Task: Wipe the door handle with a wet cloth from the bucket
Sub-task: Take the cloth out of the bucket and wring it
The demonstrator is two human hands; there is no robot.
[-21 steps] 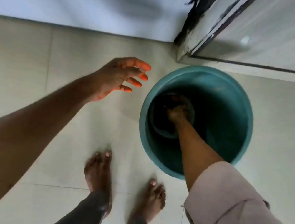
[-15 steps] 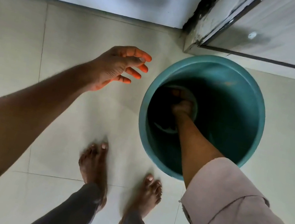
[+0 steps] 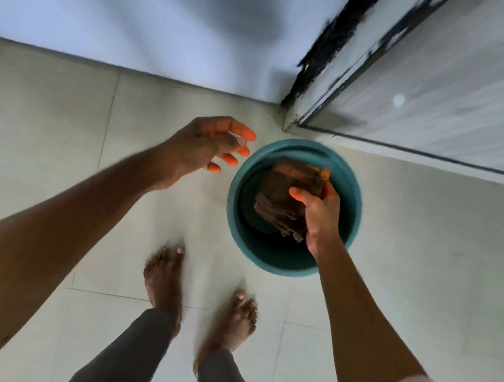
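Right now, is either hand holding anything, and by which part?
The right hand grips the brown cloth by its right-hand edge, over the teal bucket. The left hand is open beside the bucket and holds nothing.

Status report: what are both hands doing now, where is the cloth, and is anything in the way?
Right hand shut on brown cloth, above teal bucket. Left hand open, empty, beside rim. Door handle not in view. No obstruction seen.
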